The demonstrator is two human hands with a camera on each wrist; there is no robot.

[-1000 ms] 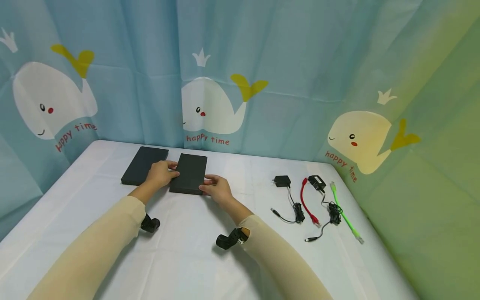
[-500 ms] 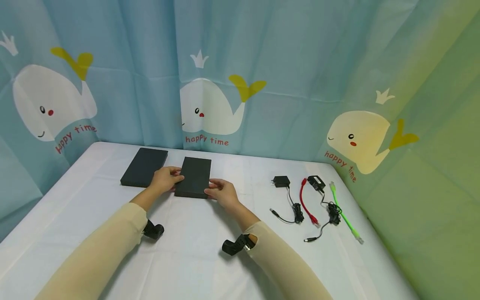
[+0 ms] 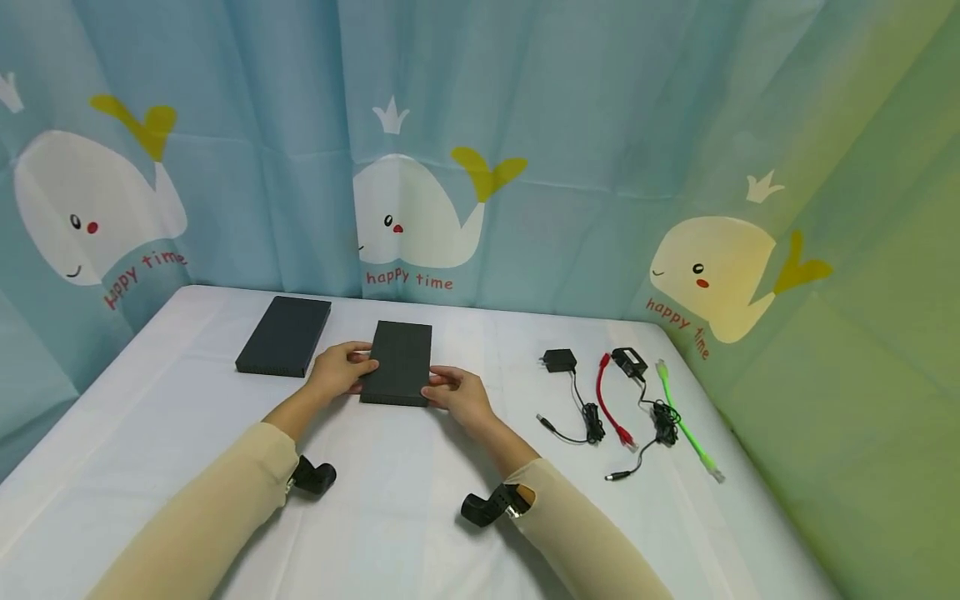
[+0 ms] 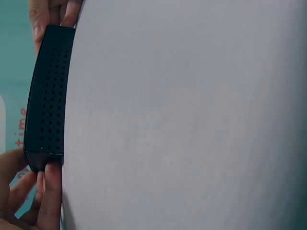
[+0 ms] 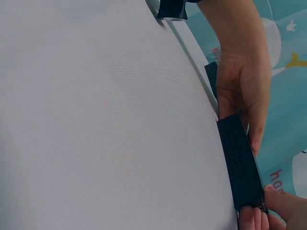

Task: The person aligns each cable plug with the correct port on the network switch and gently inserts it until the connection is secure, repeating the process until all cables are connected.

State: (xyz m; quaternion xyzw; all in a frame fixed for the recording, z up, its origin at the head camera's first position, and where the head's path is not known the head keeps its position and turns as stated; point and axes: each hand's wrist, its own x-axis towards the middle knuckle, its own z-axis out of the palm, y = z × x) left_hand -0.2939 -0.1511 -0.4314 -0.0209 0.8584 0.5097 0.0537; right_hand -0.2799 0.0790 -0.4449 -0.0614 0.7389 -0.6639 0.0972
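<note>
Both hands hold a flat black vented box (image 3: 397, 362) by its opposite long sides, on or just above the white table. My left hand (image 3: 341, 371) pinches its left side, thumb on top. On the right side, my right hand (image 3: 463, 398) does the same near the front corner. Rows of small holes mark the box's end face (image 4: 52, 100) in the left wrist view. The right wrist view shows that perforated face (image 5: 240, 163) too, with the left hand (image 5: 242, 91) beyond it. A second black box (image 3: 285, 335) lies to the left, apart from the hands.
To the right on the table (image 3: 390, 517) lie two black power adapters (image 3: 558, 360) (image 3: 628, 362) with bundled cords, a short red network cable (image 3: 611, 408) and a green network cable (image 3: 686, 423). A whale-printed curtain (image 3: 570, 167) hangs behind the table.
Both hands have shifted the held box to the right and slightly nearer, widening the gap to the second box. The adapters and cables have stayed in place.
</note>
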